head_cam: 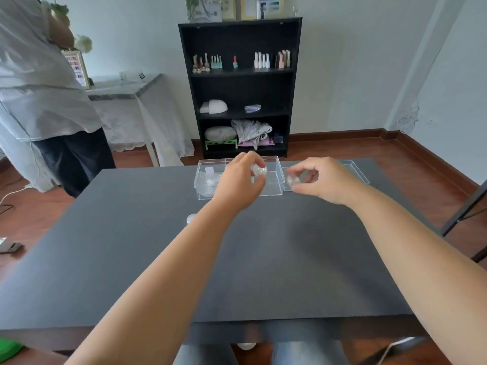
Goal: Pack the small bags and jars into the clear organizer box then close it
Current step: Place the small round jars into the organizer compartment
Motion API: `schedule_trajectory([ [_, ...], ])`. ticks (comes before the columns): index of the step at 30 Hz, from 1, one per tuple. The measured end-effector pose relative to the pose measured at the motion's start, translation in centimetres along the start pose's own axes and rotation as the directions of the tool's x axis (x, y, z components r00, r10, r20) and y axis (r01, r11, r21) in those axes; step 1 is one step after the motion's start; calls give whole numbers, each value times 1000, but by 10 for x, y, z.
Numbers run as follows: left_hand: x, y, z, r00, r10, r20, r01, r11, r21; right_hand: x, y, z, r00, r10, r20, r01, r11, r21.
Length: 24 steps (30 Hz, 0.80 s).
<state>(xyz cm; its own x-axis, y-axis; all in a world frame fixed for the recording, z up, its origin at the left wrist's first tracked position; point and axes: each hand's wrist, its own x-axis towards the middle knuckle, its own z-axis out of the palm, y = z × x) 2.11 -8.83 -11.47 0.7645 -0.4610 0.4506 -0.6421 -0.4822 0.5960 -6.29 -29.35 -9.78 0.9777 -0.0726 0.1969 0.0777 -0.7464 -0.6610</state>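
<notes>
So we've got a small clear round jar (259, 170) pinched in the fingertips of our left hand (238, 180), held over the clear rectangular plastic organizer box (203, 189) that sits at the far edge of the dark grey tabletop (263, 259), about the middle of that edge. Our right hand (320, 179) is closed around a second small clear jar (293, 179), just to the right of the box and above the flat clear lid (358, 172) lying beside it on the far right.

What worries us: these jars are tiny, smooth and see-through, so a loose pinch could let one slip and roll across the tabletop, maybe off the far edge since the box is right up against it. Both hands moving in at once also risks knocking the light box or bumping each other. And if the jars land crooked in a compartment, we'd guess the lid won't seat properly.

The box itself is transparent with thin walls and a divider; something pale, probably small bags (212, 177), already sits in the left compartment. One more little white-ish jar (191, 218) waits on the tabletop, nearer to us, partly hidden by our left forearm.
</notes>
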Motion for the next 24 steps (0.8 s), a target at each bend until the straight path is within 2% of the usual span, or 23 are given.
schedule_trajectory([
  [3, 29, 6, 1, 998, -45, 49, 39, 992, 119, 17, 0, 7, 995, -11, -95, 12, 1000, 8],
  [5, 43, 8, 5, 987, -70, 143, 38, 976, 215, 26, 3, 14, 991, 9, -134, -6, 1000, 26],
  [8, 58, 9, 10, 935, -168, 313, 73, 954, 292, 34, 8, 22, 986, 24, -165, -16, 999, 51],
  [12, 76, 12, 10, 853, -275, 444, 76, 907, 415, 42, 10, 26, 977, 54, -204, -36, 996, 87],
  [19, 97, 19, 0, 736, -386, 557, -58, 783, 620, 46, 17, 36, 989, 19, -146, -9, 998, 65],
  [24, 95, 19, 3, 715, -409, 567, -118, 729, 675, 49, 20, 38, 989, 32, -144, -24, 998, 57],
])
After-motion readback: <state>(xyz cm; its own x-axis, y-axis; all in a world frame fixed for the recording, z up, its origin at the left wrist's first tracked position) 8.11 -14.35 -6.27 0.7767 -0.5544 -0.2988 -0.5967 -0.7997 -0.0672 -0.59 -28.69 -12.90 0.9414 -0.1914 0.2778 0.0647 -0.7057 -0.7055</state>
